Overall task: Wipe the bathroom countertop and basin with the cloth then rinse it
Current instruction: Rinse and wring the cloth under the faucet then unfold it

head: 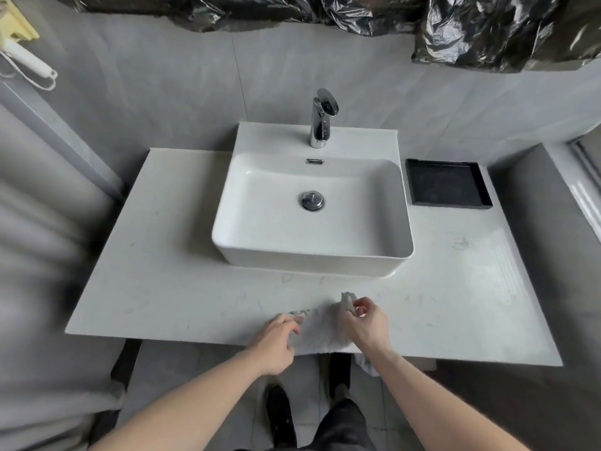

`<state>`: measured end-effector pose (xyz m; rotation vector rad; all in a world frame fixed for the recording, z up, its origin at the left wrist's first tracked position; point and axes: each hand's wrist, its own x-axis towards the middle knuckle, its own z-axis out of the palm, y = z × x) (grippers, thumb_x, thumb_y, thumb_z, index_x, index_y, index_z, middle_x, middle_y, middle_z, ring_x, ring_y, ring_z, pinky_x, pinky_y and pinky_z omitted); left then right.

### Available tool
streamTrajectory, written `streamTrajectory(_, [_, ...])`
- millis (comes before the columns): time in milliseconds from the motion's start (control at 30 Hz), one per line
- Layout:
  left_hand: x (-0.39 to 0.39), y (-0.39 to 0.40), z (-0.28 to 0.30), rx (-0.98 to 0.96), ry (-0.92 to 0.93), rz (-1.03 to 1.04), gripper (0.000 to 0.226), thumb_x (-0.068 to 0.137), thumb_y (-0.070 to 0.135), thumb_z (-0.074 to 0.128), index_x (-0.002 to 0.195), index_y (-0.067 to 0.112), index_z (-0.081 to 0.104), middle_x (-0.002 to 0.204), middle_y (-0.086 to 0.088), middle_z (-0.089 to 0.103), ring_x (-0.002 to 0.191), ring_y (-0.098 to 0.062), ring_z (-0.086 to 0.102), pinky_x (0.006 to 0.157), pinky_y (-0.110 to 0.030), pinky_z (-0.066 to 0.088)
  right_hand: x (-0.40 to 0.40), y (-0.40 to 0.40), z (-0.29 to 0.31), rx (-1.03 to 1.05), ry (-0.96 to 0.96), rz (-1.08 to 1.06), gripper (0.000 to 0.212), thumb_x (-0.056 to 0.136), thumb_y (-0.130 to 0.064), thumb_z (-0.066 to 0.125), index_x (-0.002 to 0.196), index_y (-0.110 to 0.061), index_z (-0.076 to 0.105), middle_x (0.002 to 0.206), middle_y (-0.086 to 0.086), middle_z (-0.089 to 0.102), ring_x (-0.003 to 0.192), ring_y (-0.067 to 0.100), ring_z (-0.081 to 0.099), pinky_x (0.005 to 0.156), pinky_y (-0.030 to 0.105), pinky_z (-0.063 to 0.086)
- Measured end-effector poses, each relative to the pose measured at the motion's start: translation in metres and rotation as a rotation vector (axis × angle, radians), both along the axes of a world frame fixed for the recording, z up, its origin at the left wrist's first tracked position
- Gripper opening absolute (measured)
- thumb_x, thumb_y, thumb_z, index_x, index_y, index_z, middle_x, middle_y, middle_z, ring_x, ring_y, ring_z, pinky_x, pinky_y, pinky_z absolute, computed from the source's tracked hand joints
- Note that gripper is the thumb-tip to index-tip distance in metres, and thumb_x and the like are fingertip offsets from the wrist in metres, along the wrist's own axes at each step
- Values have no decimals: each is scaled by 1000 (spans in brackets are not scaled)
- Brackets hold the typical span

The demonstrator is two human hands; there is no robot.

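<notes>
A pale grey-white cloth (320,330) lies spread on the white countertop (156,288) at its front edge, and part of it hangs over the edge. My left hand (276,340) pinches the cloth's left corner. My right hand (366,323) pinches the right corner and lifts it slightly off the surface. The white rectangular basin (247,203) stands behind the cloth, with a chrome drain plug (311,200) and a chrome faucet (320,120) at the back. No water runs.
A black square tray (447,185) sits on the countertop right of the basin. Black plastic sheeting (487,27) hangs on the wall above. A white hair dryer (29,63) hangs at the upper left. My legs and a shoe show below the counter.
</notes>
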<state>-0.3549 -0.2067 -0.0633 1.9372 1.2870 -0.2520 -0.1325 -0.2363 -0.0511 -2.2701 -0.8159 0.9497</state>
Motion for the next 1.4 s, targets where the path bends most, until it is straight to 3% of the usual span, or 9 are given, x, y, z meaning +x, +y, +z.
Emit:
streamTrajectory(67, [-6, 0, 2, 13, -22, 70, 40, 88, 15, 52, 125, 30, 58, 140, 15, 44, 132, -10, 46, 108, -30, 41, -20, -2, -1, 52, -24, 114, 11, 85, -31, 67, 87, -20, 68, 86, -4, 65, 76, 14, 64, 62, 21, 44])
streamTrajectory(233, [-24, -2, 3, -17, 38, 206, 39, 87, 19, 56, 124, 31, 57, 136, 11, 47, 122, -15, 53, 101, -28, 43, -70, -11, -20, -46, 89, 481, 43, 88, -34, 65, 129, -21, 66, 116, -2, 71, 97, 13, 69, 82, 24, 53])
streamTrajectory(467, [-33, -4, 2, -65, 69, 214, 46, 90, 22, 56, 135, 25, 51, 138, 5, 48, 121, -16, 53, 103, -25, 40, -52, -18, -34, -144, -59, 174, 61, 83, -20, 63, 141, -12, 45, 125, 8, 60, 116, 27, 58, 96, 36, 49])
streamTrajectory(733, [-6, 2, 26, -101, -50, 314, 56, 86, 29, 59, 140, 30, 45, 144, 12, 42, 121, -9, 54, 102, -28, 46, -36, 0, 3, -122, 208, 190, 9, 85, -20, 63, 86, -11, 64, 74, -3, 66, 67, 14, 61, 64, 28, 54])
streamTrajectory(867, [36, 20, 74, -98, -332, 395, 53, 84, 37, 68, 134, 34, 49, 135, 20, 48, 114, 2, 55, 88, -19, 47, 12, 3, 80, 93, 517, 195, 17, 91, -17, 63, 93, -2, 55, 83, 12, 74, 70, 22, 70, 60, 36, 59])
streamTrajectory(967, [86, 37, 116, -260, -521, 413, 57, 75, 47, 74, 128, 38, 53, 128, 27, 55, 116, 4, 56, 93, -24, 47, 68, 9, 121, 196, 539, 194, 10, 94, -9, 60, 101, -1, 61, 92, 17, 74, 84, 24, 70, 73, 33, 55])
streamTrajectory(1133, [191, 76, 160, -591, -858, 416, 28, 88, 18, 71, 112, 8, 62, 100, -10, 68, 88, -27, 65, 88, -48, 54, 156, 35, 160, 333, 783, 42, 19, 95, 3, 55, 112, 1, 63, 101, 27, 71, 90, 38, 70, 84, 47, 54])
streamTrajectory(1300, [288, 120, 153, -637, -752, 579, 25, 81, 17, 77, 100, 7, 65, 88, -10, 72, 76, -24, 67, 73, -35, 58, 239, 69, 153, 323, 643, -79, 19, 93, -3, 61, 112, -3, 65, 107, 26, 73, 88, 35, 72, 80, 47, 57])
streamTrajectory(1400, [335, 144, 139, -541, -655, 662, 45, 68, 18, 83, 105, 6, 60, 85, -15, 69, 68, -27, 65, 65, -38, 57, 283, 93, 127, 255, 495, -177, 14, 92, -6, 65, 106, -8, 68, 103, 20, 76, 79, 26, 72, 75, 45, 59])
